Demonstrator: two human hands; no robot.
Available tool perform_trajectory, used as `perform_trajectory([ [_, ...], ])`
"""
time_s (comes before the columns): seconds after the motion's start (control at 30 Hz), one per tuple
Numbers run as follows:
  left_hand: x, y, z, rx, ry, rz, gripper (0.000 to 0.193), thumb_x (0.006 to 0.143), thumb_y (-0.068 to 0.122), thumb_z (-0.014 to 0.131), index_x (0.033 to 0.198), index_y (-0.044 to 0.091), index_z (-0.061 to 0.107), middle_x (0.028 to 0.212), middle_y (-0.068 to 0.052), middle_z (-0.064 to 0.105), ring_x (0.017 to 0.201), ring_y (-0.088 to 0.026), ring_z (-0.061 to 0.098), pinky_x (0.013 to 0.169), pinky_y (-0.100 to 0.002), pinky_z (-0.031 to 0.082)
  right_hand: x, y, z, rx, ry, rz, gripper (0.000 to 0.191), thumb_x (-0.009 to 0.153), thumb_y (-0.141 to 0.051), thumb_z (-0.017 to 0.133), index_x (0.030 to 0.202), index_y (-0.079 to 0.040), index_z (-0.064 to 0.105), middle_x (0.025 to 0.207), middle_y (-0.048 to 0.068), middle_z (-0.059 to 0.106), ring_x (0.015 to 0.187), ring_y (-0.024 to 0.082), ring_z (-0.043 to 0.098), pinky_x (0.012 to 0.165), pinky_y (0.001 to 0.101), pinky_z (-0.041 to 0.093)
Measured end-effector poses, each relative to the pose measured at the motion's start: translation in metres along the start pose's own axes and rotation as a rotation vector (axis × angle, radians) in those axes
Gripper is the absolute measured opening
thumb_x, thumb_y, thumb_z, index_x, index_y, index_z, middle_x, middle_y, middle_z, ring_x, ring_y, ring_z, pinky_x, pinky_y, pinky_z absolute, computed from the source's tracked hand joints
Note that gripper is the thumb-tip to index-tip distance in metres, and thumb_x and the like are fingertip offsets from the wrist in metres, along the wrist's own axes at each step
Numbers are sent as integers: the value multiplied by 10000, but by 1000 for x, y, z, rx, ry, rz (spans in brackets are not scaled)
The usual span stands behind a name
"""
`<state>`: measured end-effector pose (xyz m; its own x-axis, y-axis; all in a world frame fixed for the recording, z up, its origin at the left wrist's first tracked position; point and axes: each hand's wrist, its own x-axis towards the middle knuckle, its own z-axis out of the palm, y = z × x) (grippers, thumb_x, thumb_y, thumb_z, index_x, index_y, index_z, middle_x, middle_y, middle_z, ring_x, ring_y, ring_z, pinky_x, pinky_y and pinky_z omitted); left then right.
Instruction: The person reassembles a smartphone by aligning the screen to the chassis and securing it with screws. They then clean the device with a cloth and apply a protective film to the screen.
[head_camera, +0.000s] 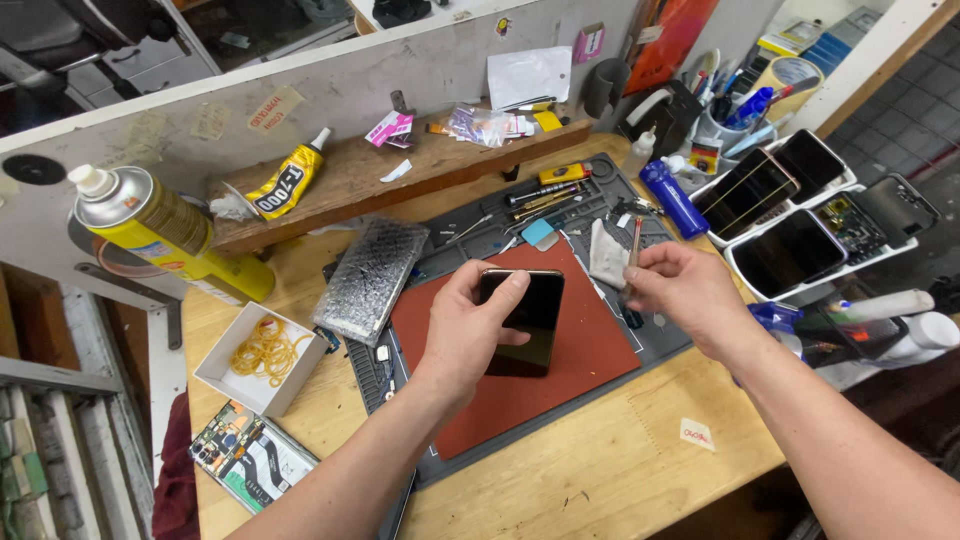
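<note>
Left hand (465, 330) grips a dark smartphone (520, 322) by its upper left edge, thumb across the glass, holding it tilted above the red work mat (580, 350). Right hand (685, 292) pinches a thin tool (634, 252) upright, fingers closed around the shaft (tip type unclear), just right of the phone. Nearby: cracked screen panel (368, 278), box of rubber bands (262, 358), yellow spray can (165, 230), blue bottle (673, 198).

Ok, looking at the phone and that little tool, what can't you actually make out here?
Head view only:
- Phone: its left edge is hidden by the left hand.
- Thin tool: its lower end is hidden in the right hand; the tip is too small to identify.
- Rubber bands in the white box: too tangled to count.
</note>
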<state>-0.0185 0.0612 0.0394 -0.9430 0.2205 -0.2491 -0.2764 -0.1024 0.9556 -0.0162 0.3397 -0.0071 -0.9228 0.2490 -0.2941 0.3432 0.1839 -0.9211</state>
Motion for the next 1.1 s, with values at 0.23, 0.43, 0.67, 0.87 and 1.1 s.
perform_trajectory([
  [0.23,3,-2,-7,-122,101,-63,320,928,371,687,951,54,653,889,-31,670,785,-127,687,606,-293,620,47,-1,13,-595,21,62,255,828,-228,803,964,-13,777,828,108,782,699,223,764,675,341,603],
  [0.43,7,-2,-8,-77,167,-44,337,925,397,682,927,60,661,861,-19,659,751,-118,674,584,-283,617,75,-5,25,-868,88,-201,273,849,-304,795,1031,-101,811,935,99,791,866,269,757,814,398,577],
  [0.67,1,1,-9,-96,206,-27,327,918,382,685,927,55,679,846,-20,663,738,-98,670,585,-279,610,131,-29,52,-813,67,-520,369,829,-218,787,1176,-96,765,1053,159,748,961,333,713,883,429,538],
  [0.87,-4,1,-14,-106,184,-21,327,926,388,685,925,62,673,850,-21,665,751,-98,658,614,-267,601,170,-32,71,-762,151,-368,317,842,-152,753,1153,-95,776,1053,171,759,1025,341,708,923,434,534],
  [1.1,-5,1,-18,-107,151,-20,328,932,393,682,927,66,682,869,-19,674,784,-95,665,634,-272,611,171,-38,71,-838,129,-458,244,862,-136,732,1096,-120,798,1069,166,758,1023,355,705,923,445,535],
])
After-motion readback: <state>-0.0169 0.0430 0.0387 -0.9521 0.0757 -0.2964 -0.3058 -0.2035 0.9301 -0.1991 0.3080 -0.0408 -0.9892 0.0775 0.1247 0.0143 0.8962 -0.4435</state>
